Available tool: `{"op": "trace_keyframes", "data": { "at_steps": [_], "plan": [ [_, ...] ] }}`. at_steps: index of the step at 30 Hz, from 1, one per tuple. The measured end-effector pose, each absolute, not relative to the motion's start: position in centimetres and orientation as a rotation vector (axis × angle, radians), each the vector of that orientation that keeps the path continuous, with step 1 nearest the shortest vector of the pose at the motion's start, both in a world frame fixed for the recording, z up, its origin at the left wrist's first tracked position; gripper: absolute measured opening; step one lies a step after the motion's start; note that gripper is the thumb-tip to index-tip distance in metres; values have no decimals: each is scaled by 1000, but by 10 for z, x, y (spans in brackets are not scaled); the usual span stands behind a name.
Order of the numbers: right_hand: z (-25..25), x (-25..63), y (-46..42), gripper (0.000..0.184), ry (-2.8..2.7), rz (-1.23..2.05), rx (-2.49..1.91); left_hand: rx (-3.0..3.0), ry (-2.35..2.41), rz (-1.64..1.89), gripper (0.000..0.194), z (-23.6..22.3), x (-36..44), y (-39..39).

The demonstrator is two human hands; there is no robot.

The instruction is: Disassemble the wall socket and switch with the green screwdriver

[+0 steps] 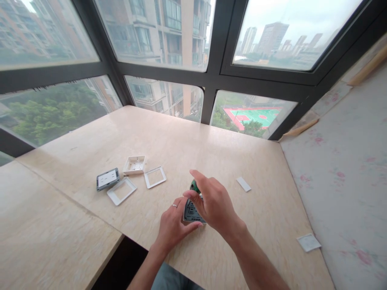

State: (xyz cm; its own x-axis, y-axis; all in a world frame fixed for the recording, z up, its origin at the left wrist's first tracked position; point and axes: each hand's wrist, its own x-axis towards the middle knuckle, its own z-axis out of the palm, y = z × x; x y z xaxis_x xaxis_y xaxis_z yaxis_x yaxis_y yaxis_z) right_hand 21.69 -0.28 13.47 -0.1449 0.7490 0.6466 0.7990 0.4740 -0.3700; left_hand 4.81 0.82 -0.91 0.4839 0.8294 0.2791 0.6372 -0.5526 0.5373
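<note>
Close to the table's front edge, my left hand (173, 221) is wrapped around the side of a grey switch module (191, 210), thumb along its near edge. The module lies with its ribbed inner side up in a pale frame. My right hand (216, 201) is closed over it, gripping a screwdriver by its green and black handle (194, 186). The handle stands above the module; its shaft and tip are hidden by my fingers. Part of the module is also covered by my right hand.
To the left lie a wall socket (108, 178) with a white face, a white back box (134, 164) and two white frames (121, 191) (155, 177). At right are a white strip (243, 184) and a white plate (308, 243) by the wall. Windows (165, 32) border the table's far side.
</note>
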Motion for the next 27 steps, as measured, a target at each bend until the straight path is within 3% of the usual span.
{"op": "trace_keyframes", "data": {
  "at_steps": [4,8,13,17,22,27],
  "plan": [
    [135,214,-4,32,-1852,-273,-1440,2386,1228,731,76,-8,47,7],
    [143,220,-11,14,-1803,-30,-1472,2368,1208,727,75,-7,46,7],
    [154,230,-19,33,-1848,378,-1230,2338,1179,775,78,-6,45,7],
    [149,232,-15,22,-1809,211,-1376,2328,1182,762,80,-6,44,6],
    [142,236,-9,45,-1757,20,-1771,2310,1178,743,80,-6,44,5],
    [148,238,-10,18,-1762,154,-1575,2292,1192,713,80,-5,44,5]
  ]
}}
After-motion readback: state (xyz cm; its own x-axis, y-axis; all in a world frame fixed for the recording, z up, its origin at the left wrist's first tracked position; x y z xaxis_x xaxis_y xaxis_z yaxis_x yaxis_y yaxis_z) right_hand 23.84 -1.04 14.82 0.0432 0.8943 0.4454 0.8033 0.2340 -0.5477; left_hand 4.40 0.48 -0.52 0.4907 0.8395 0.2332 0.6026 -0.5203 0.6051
